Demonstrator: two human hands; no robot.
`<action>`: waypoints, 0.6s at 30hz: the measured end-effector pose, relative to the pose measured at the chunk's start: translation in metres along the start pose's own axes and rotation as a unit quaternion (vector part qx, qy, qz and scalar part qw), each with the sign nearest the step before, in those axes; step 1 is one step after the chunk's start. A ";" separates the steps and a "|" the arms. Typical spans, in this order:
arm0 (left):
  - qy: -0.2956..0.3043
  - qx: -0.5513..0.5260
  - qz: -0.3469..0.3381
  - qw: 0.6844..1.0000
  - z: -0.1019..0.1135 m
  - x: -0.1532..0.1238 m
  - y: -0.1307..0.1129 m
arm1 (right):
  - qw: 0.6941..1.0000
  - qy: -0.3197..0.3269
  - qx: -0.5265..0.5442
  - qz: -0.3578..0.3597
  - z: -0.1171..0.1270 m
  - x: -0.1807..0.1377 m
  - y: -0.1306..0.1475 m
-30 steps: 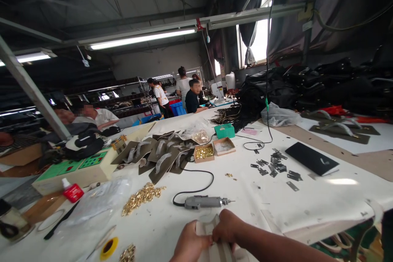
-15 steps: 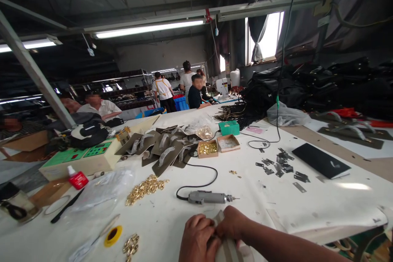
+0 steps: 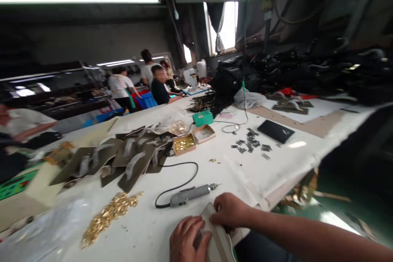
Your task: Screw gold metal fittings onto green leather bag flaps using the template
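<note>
At the near edge of the table, a light beige-grey panel (image 3: 218, 245) stands between my hands, partly hidden by them. My left hand (image 3: 188, 237) is closed on its left side, fingers bent and thumb on the face. Over the upper right edge my right hand (image 3: 231, 209) is closed, its fingertips pinching the panel. Just beyond both hands lies a grey electric screwdriver (image 3: 193, 195) with a black cord, touched by neither hand. To the left, a pile of gold metal rings (image 3: 109, 215) is spread on the white table (image 3: 141, 229).
Dark panels with wrapped handles (image 3: 132, 159) are heaped behind the screwdriver. Beyond are a box of gold fittings (image 3: 184, 144), a green box (image 3: 202, 118), dark metal plates (image 3: 250, 142) and a black notebook (image 3: 275, 131). A cord (image 3: 245, 65) hangs down. Several people are in the background.
The view has swung to the right, so the table things sit further left. My right hand has shifted along the panel's upper edge, and the panel's face shows more.
</note>
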State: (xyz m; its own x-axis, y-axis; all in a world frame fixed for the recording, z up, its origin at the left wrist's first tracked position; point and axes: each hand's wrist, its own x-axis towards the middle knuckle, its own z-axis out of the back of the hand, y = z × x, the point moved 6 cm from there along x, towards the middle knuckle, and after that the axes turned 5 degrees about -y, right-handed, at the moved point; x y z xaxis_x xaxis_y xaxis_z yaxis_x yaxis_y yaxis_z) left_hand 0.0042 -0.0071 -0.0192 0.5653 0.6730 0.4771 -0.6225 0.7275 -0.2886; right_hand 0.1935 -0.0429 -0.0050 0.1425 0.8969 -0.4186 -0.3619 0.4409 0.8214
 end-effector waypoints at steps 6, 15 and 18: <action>-0.018 -0.020 -0.043 0.999 0.008 0.010 -0.006 | 0.983 -0.137 0.106 0.053 0.070 -0.034 -0.045; -0.032 -0.011 -0.045 0.998 0.012 0.008 -0.011 | 0.966 -0.247 -0.063 0.048 0.160 -0.019 -0.056; -0.019 0.009 -0.045 0.999 0.012 0.007 -0.010 | 0.956 -0.240 -0.142 0.086 0.158 0.017 -0.031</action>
State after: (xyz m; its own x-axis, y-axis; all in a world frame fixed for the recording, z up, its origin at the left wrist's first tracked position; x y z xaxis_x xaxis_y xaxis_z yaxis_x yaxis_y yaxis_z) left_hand 0.0079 -0.0114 -0.0033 0.5996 0.5986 0.5312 -0.5789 0.7827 -0.2285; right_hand 0.3525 -0.0359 0.0232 0.4403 0.8979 -0.0032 -0.6449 0.3187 0.6947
